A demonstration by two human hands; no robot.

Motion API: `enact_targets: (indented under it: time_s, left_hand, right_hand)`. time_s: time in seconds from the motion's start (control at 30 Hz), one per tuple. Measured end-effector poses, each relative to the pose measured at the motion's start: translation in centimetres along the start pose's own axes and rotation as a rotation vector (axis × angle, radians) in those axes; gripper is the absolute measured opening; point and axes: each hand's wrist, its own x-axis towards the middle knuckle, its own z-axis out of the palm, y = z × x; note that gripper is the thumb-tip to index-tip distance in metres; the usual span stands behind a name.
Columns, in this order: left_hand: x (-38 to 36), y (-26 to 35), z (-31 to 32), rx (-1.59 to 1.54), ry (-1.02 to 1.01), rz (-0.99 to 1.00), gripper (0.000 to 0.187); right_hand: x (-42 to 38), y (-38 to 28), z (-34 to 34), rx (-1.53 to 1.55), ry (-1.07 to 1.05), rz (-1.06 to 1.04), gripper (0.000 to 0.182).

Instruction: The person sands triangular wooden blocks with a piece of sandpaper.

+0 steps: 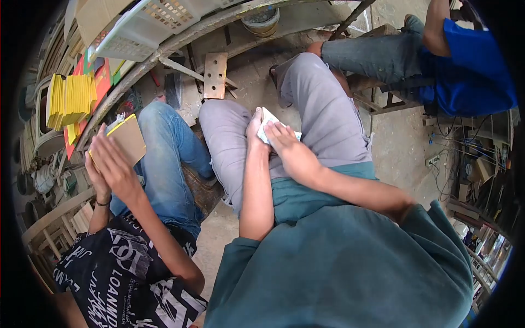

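A small white flat piece (265, 116) with faint greenish marks lies between my two hands, over my lap. My left hand (254, 127) holds it from the left, with most of the fingers hidden beneath. Across its top lies my right hand (290, 146), fingers stretched out flat and pressed on the surface. One corner of the piece shows above the fingers and another at their right. Whether anything thin is under my right palm is hidden.
At my left a co-worker holds a brown board (127, 143) with yellow edges. Stacked yellow pieces (74, 101) and a white plastic basket (136, 33) are on the bench ahead. A board with holes (215, 75) leans there. Another person in blue (465, 71) sits front right.
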Motion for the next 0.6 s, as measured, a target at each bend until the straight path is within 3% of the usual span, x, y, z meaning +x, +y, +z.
enact_targets:
  time_s: [0.07,0.13,0.2,0.23,0.33,0.37,0.4,0.47,0.5,0.53,0.6]
  left_hand:
    - [-1.1,0.2,0.3,0.182,-0.111,0.042,0.028]
    - [-0.7,-0.5,0.1,0.210,-0.097,-0.017,0.029]
    - [-0.4,-0.3,-0.5,0.121,-0.078,0.045,0.027]
    - [-0.1,-0.3,0.3,-0.014,0.020,-0.037,0.025]
    - [-1.0,-0.3,0.5,0.204,-0.108,0.061,0.025]
    - [-1.7,-0.1,0.5,0.228,-0.112,-0.083,0.026]
    - [-1.4,-0.4,0.1,0.233,-0.110,-0.085,0.026]
    - [0.3,-0.8,-1.3,0.112,-0.100,0.052,0.026]
    - [0.6,-0.4,-1.0,-0.006,-0.089,-0.104,0.025]
    - [0.6,-0.1,-0.9,0.013,-0.069,-0.123,0.022]
    - [0.5,-0.7,-1.0,0.253,-0.099,0.109,0.027]
  right_hand:
    - [1.3,1.2,-0.9,0.082,0.026,0.109,0.054]
    - [2.5,1.7,-1.5,0.055,-0.022,0.180,0.054]
    - [1.3,0.6,-0.7,0.019,-0.057,0.109,0.055]
    - [0.1,-0.5,-0.4,-0.017,0.015,0.006,0.057]
    - [1.5,0.9,-1.2,-0.007,0.033,0.112,0.057]
    - [3.0,2.1,-1.3,-0.001,0.020,0.150,0.056]
    - [3.2,2.8,-0.8,-0.003,-0.006,0.138,0.058]
    - [1.2,0.8,-0.1,-0.028,-0.039,0.111,0.058]
    - [-0.1,-0.5,-0.3,0.000,0.006,0.010,0.056]
    - [-0.6,-0.9,-0.5,-0.020,0.000,0.006,0.054]
    - [1.1,1.0,-0.6,-0.054,0.001,0.045,0.056]
